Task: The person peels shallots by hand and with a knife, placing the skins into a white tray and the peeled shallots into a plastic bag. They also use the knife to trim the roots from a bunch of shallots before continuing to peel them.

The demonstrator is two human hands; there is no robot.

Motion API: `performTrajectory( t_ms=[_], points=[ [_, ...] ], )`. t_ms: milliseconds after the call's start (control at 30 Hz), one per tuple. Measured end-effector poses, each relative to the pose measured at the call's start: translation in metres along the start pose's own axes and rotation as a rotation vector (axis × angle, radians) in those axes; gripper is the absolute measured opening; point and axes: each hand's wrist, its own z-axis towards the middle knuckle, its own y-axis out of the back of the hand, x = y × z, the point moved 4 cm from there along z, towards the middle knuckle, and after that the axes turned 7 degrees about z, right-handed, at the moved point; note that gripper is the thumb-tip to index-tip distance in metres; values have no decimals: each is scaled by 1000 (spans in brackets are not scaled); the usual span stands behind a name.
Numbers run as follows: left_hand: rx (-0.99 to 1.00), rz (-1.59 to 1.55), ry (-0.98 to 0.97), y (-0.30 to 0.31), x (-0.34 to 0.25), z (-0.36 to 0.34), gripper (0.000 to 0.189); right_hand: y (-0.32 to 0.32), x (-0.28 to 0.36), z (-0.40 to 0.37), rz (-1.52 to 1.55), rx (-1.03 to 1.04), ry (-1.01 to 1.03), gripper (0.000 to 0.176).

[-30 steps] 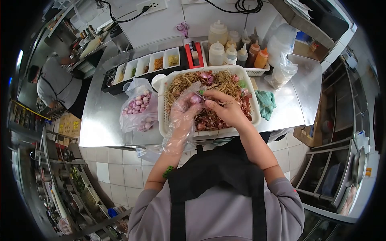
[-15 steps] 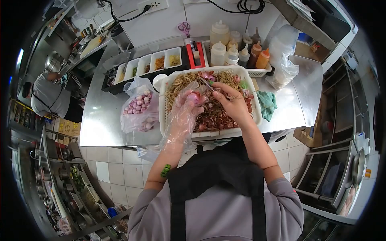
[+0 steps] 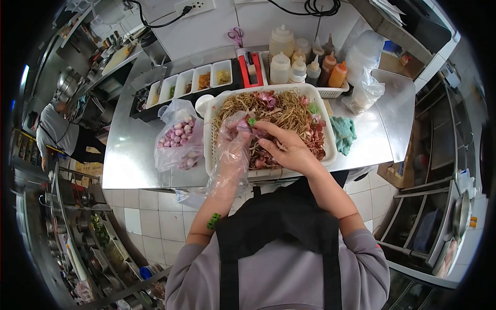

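Note:
Over a white tray (image 3: 208, 150) of shallots with dry roots and skins, my left hand (image 3: 232, 142), in a clear plastic glove, is closed on a purple shallot (image 3: 243, 127). My right hand (image 3: 285, 148) is bent against it, fingers at the shallot. A small green-handled tool (image 3: 252, 122) shows at my right fingertips; its blade is hidden. Left of the tray lies a plastic bag (image 3: 166, 155) with peeled shallots (image 3: 177, 133).
Squeeze bottles (image 3: 280, 68) stand behind the tray. A condiment rack (image 3: 237, 77) is at the back left, a green cloth (image 3: 343, 135) at the right. A co-worker (image 3: 61, 132) stands at the far left.
My right hand has moved left and down, closer to the shallot. My left hand has shifted slightly left. The co-worker has straightened up, one arm now hanging down.

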Motion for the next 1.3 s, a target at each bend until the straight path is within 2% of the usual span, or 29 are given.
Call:
performTrajectory(
  t_ms=[167,233,267,333,400,467,533,633,700,800,867,933,1033,1133,1300],
  points=[
    [20,25,-14,10,9,2,40,-2,-5,2,-78,-33,7,30],
    [11,14,5,9,10,1,39,-2,-3,4,-253,-91,181,27],
    [13,5,-3,8,9,1,38,-2,-2,3,-252,-92,180,27],
    [17,-3,-11,5,7,-1,37,-2,-4,4,-4,-71,2,26],
    [-16,-26,20,2,4,-3,28,-2,-13,6,67,-107,51,25],
    [-20,-31,24,-4,-1,-5,29,1,-17,6,138,-142,98,24],
    [-25,-37,28,-4,-2,-6,31,1,-23,5,489,-83,-243,25],
    [7,-54,66,7,2,-6,36,5,-33,4,425,-124,-313,27],
    [97,-245,105,14,7,-4,43,10,-33,4,390,-160,-302,26],
    [172,-343,89,17,10,-1,44,16,-23,5,320,-219,-282,27],
    [124,-332,104,15,8,-1,41,17,-20,4,286,-241,-276,29],
    [77,-321,119,11,8,0,38,10,-15,4,235,-116,-172,34],
    [-6,-218,40,7,5,0,37,-2,-14,1,142,-45,-110,35],
    [15,-200,68,-1,0,-2,36,-6,-9,5,115,-81,-21,33],
    [-24,-37,84,-3,-6,-1,38,-4,-5,8,39,-89,-14,29]
  ],
)
